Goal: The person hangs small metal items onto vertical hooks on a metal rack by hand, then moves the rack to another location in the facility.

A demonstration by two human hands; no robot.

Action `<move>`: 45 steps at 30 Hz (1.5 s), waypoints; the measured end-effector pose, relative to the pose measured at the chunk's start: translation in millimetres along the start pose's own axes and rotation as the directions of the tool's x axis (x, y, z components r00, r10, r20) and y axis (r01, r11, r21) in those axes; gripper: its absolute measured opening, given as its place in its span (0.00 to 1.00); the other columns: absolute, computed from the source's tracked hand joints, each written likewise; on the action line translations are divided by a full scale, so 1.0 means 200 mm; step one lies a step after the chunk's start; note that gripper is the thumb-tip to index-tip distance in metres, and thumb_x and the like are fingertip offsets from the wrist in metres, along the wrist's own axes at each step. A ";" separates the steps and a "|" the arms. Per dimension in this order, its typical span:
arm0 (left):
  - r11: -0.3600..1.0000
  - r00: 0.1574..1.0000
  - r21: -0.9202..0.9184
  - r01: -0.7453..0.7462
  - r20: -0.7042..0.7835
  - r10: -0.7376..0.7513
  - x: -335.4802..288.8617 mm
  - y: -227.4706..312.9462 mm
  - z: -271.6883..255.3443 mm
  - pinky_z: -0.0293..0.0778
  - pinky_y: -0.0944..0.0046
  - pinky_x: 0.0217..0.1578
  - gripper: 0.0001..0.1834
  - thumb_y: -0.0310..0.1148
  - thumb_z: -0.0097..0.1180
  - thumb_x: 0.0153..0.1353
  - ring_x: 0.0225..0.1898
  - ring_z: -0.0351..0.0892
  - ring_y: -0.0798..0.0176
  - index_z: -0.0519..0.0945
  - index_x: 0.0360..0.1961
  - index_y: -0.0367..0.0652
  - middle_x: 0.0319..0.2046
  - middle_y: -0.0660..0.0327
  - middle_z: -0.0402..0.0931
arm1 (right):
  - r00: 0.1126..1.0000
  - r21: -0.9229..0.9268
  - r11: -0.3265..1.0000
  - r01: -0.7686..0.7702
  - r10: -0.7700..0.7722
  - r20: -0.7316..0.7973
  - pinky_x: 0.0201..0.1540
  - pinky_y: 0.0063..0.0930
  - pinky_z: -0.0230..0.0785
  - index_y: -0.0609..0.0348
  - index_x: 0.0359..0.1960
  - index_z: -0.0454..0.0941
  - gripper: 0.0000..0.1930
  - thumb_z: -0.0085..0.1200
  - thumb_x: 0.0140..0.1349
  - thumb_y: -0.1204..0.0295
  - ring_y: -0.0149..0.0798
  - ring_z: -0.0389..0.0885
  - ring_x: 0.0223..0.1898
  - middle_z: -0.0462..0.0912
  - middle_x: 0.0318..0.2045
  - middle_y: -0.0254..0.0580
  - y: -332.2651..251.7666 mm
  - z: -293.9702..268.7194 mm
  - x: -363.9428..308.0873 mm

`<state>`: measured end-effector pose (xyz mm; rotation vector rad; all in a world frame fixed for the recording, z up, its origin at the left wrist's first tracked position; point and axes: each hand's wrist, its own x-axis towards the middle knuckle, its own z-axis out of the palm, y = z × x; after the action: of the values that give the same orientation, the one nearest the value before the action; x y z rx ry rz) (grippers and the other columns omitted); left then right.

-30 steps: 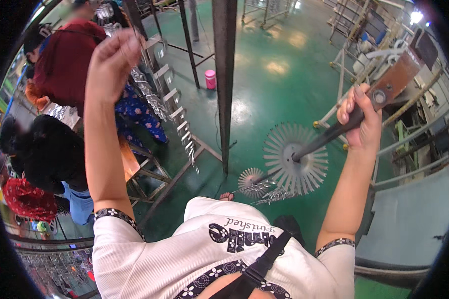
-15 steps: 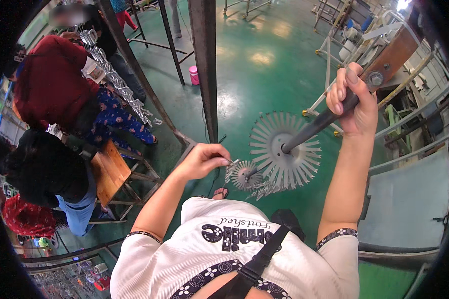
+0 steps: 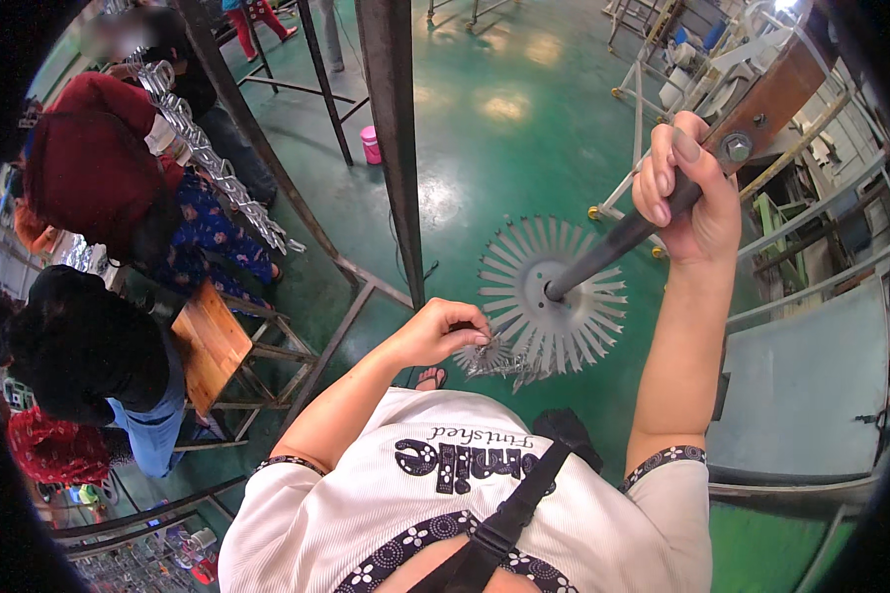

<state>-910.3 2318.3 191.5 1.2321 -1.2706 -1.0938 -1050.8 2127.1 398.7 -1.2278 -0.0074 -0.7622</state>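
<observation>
A green floor (image 3: 485, 158) spreads under the workplace, with a pale panel (image 3: 801, 395) along its right edge. Toward the floor's left edge are two co-workers: one in a dark red top (image 3: 89, 158), the other in a black top (image 3: 84, 346). A dark post (image 3: 388, 128) stands between them and the open middle. Beside the black-topped co-worker is a wooden bench (image 3: 211, 346), and a chain of shiny metal pieces (image 3: 222, 173) slants down by the red-topped one.

A dark pole (image 3: 603, 259) slants from a brown block (image 3: 786, 94) at its upper end down into the centre of a large disc (image 3: 529, 287), whose rim is cut into many narrow fins. Past this disc's lower left edge shows a small disc (image 3: 475, 358), finned too and partly covered.

The right hand (image 3: 707, 222) is wrapped around the pole near its upper end. The left hand (image 3: 443, 331) is at the small disc's upper edge, thumb and fingers drawn narrowly together; whether they grip anything cannot be told. A pink bucket (image 3: 370, 145) stands just beside the post. Small metal bits (image 3: 519, 368) cluster by the large disc's lower left edge. A bolt (image 3: 736, 147) sits in the block, just beyond the right hand.
</observation>
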 end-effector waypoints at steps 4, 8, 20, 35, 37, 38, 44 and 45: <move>0.998 1.000 0.063 -0.008 0.002 0.008 0.03 -0.03 0.02 0.70 0.71 0.33 0.04 0.23 0.54 0.53 0.30 0.74 0.72 0.75 0.30 0.34 0.27 0.61 0.77 | 0.999 -0.033 0.999 0.020 -0.019 0.042 0.10 0.20 0.53 0.56 0.18 0.62 0.12 0.52 0.53 0.72 0.30 0.62 0.07 0.66 0.11 0.36 0.02 -0.05 0.00; 1.000 1.000 -0.008 0.004 0.016 -0.004 0.04 -0.05 0.02 0.71 0.71 0.34 0.04 0.22 0.55 0.53 0.31 0.73 0.73 0.74 0.30 0.32 0.27 0.61 0.76 | 1.000 0.007 1.000 -0.009 0.009 -0.006 0.10 0.22 0.54 0.56 0.15 0.63 0.13 0.54 0.51 0.73 0.31 0.62 0.06 0.67 0.09 0.36 0.02 -0.06 0.00; 0.971 0.996 -0.224 0.085 0.018 -0.083 -0.02 -0.07 -0.01 0.69 0.73 0.35 0.04 0.22 0.55 0.53 0.32 0.72 0.76 0.75 0.30 0.32 0.28 0.65 0.76 | 0.992 -0.031 0.999 0.038 -0.034 0.124 0.09 0.19 0.52 0.56 0.21 0.61 0.11 0.49 0.57 0.69 0.29 0.62 0.07 0.65 0.13 0.36 0.03 -0.03 0.02; 0.842 0.965 0.540 -0.012 -0.214 0.151 -0.32 0.65 -0.34 0.72 0.66 0.30 0.06 0.25 0.60 0.46 0.28 0.77 0.65 0.79 0.28 0.38 0.25 0.58 0.78 | 0.999 0.051 0.997 0.051 -0.050 -0.007 0.08 0.22 0.56 0.56 0.20 0.60 0.13 0.54 0.53 0.73 0.31 0.64 0.07 0.64 0.12 0.36 -0.04 0.13 -0.05; 0.701 0.859 0.708 -0.088 -0.302 0.413 -0.43 0.94 -0.53 0.71 0.68 0.28 0.04 0.23 0.59 0.45 0.26 0.77 0.65 0.79 0.26 0.40 0.23 0.60 0.77 | 0.995 0.017 0.996 0.085 -0.084 -0.054 0.09 0.22 0.58 0.56 0.20 0.60 0.14 0.55 0.52 0.71 0.31 0.65 0.08 0.64 0.12 0.36 -0.03 0.14 -0.04; 0.604 0.744 0.781 -0.160 -0.307 0.594 -0.47 1.08 -0.62 0.70 0.71 0.26 0.05 0.21 0.59 0.44 0.26 0.76 0.68 0.79 0.26 0.38 0.24 0.62 0.77 | 0.991 -0.004 0.994 0.111 -0.111 -0.076 0.09 0.22 0.59 0.56 0.20 0.60 0.14 0.56 0.52 0.70 0.32 0.65 0.08 0.64 0.12 0.36 -0.03 0.16 -0.03; 0.454 0.036 0.882 0.128 -0.462 0.886 -0.55 1.74 -1.08 0.67 0.76 0.29 0.09 0.28 0.56 0.53 0.25 0.72 0.74 0.80 0.34 0.36 0.24 0.65 0.76 | 0.979 -0.023 0.987 0.160 -0.162 -0.126 0.10 0.21 0.60 0.55 0.18 0.60 0.16 0.58 0.51 0.69 0.30 0.63 0.08 0.63 0.11 0.35 -0.01 0.22 0.00; 0.377 0.065 0.922 0.086 -0.383 0.921 -0.58 1.81 -1.23 0.68 0.75 0.31 0.11 0.28 0.56 0.53 0.30 0.74 0.73 0.78 0.38 0.36 0.30 0.63 0.77 | 0.980 -0.012 0.986 0.168 -0.168 -0.108 0.10 0.21 0.59 0.55 0.19 0.60 0.16 0.58 0.52 0.70 0.30 0.63 0.08 0.63 0.11 0.35 -0.01 0.23 -0.01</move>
<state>-698.2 2468.6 562.0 1.4155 -0.9271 1.0378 -1034.4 2166.7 416.3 -1.1970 -0.0214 -0.9762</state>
